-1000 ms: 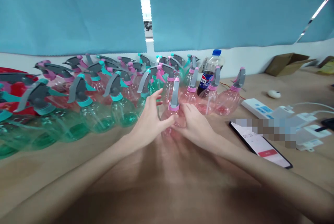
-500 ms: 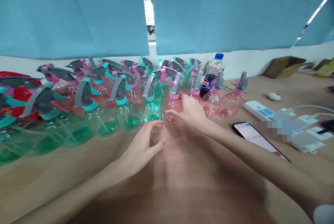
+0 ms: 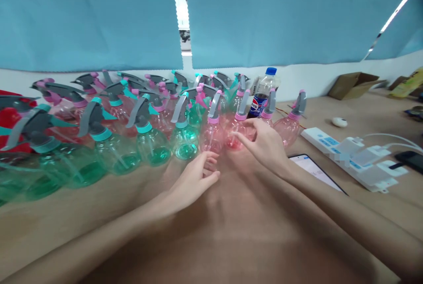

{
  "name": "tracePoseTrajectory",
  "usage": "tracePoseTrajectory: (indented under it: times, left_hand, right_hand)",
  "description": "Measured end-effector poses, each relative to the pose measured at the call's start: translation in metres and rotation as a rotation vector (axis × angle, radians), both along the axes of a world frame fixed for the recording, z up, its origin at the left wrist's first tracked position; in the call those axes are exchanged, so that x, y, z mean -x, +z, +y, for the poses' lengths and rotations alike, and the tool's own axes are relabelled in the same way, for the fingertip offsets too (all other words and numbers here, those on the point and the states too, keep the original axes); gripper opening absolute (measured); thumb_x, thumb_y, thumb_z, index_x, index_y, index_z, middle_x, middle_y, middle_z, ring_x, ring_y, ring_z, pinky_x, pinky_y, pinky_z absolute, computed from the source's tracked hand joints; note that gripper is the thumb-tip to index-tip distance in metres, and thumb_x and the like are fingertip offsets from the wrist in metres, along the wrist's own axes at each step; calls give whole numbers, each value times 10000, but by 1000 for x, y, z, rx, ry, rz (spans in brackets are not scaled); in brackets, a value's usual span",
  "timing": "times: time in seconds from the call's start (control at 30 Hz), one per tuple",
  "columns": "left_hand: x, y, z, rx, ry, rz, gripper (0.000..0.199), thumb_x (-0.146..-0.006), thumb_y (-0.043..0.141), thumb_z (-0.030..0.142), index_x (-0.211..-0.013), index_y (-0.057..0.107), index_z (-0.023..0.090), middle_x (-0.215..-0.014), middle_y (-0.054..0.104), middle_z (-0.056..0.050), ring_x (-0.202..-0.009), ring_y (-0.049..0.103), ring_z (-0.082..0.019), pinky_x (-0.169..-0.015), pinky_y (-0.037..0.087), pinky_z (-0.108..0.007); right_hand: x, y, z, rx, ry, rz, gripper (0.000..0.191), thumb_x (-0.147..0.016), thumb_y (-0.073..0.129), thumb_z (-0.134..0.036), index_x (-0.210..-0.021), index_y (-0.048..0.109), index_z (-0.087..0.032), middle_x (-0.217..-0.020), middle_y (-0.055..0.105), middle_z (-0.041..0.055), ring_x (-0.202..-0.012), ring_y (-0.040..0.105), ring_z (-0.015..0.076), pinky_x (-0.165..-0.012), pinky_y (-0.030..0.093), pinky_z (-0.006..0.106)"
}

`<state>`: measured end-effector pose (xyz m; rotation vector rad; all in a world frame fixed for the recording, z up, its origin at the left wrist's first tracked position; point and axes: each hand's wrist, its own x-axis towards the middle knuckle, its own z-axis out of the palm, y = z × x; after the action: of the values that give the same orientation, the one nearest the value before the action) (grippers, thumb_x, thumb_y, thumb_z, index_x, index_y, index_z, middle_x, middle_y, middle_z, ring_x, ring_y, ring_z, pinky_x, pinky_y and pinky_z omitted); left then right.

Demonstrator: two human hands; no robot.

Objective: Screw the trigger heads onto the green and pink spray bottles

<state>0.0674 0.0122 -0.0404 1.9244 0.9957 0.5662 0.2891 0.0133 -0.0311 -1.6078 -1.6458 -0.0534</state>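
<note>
Clear pink spray bottles with grey-and-pink trigger heads stand in the front row. My right hand (image 3: 269, 145) is at the right side of the second pink spray bottle (image 3: 231, 136), its thumb and fingers apart; whether it touches the bottle I cannot tell. Partly behind that hand is a third pink spray bottle (image 3: 269, 106). My left hand (image 3: 198, 176) is just in front of the first pink spray bottle (image 3: 213, 136), fingers loosely curved, thumb apart, holding nothing. Left of it stands a green spray bottle (image 3: 185, 140) with a turquoise collar and some liquid inside.
More green spray bottles (image 3: 153, 147) line the front left, with mixed rows behind. A cola bottle (image 3: 261, 94) stands at the back. To the right are a pink spray bottle (image 3: 289, 127), a phone (image 3: 313, 169), a power strip (image 3: 325, 140) with chargers, and a cardboard box (image 3: 352, 86).
My right hand has moved from the first pink spray bottle rightward to the second. My left hand has shifted slightly right. The view has turned a little to the right.
</note>
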Motion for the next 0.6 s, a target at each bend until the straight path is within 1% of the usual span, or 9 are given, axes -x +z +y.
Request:
tracePoseTrajectory:
  times: [0.07,0.13,0.2,0.3,0.4,0.5,0.6]
  left_hand:
    - [-10,-2,2,1,-6,-19,269,-862,555,275,-1122,543,205,-1103,623,-81,-911,648,-208,-811,548,-396]
    - [-19,-3,4,-4,-13,-26,240,-853,560,260,-1085,561,197,-1069,644,-79,-922,649,-217,-816,545,-400]
    - [-27,-4,4,-12,-18,-21,220,-843,562,239,-1057,573,188,-1035,665,-80,-925,654,-224,-818,542,-405]
    - [-37,-2,1,-30,-28,-7,191,-836,558,222,-1021,589,185,-1014,684,-83,-921,665,-232,-794,545,-398]
    - [-42,1,-4,-46,-42,-2,157,-835,548,218,-979,602,191,-990,697,-71,-886,674,-227,-752,546,-378]
    - [-44,3,-8,-64,-46,-2,125,-836,538,217,-936,610,195,-942,699,-52,-841,676,-215,-717,536,-352]
    - [-45,3,-11,-59,-40,6,117,-848,530,227,-924,612,195,-902,693,-34,-785,665,-197,-679,520,-324]
  right_hand:
    - [-14,-2,2,-16,-40,40,425,-849,607,-502,-1132,589,-185,-1107,696,118,-1006,657,309,-828,508,448]
    - [-23,-4,9,-3,-52,79,499,-823,637,-507,-1178,570,-163,-1136,690,142,-1054,642,329,-870,494,476]
    - [-25,-6,20,40,-21,130,555,-812,647,-510,-1222,554,-147,-1183,674,165,-1095,627,336,-909,479,488]
    - [-20,-5,33,129,30,197,595,-793,664,-524,-1246,553,-154,-1220,661,169,-1117,623,333,-917,482,477]
    - [-13,-2,40,169,10,172,572,-793,669,-523,-1229,576,-165,-1186,678,163,-1091,638,341,-893,490,461]
    - [-7,0,42,220,-8,116,524,-814,661,-497,-1202,599,-152,-1115,703,167,-1039,662,343,-857,499,436]
    - [-6,2,39,228,-5,89,478,-833,646,-486,-1165,618,-143,-1076,712,168,-1030,665,333,-845,499,403]
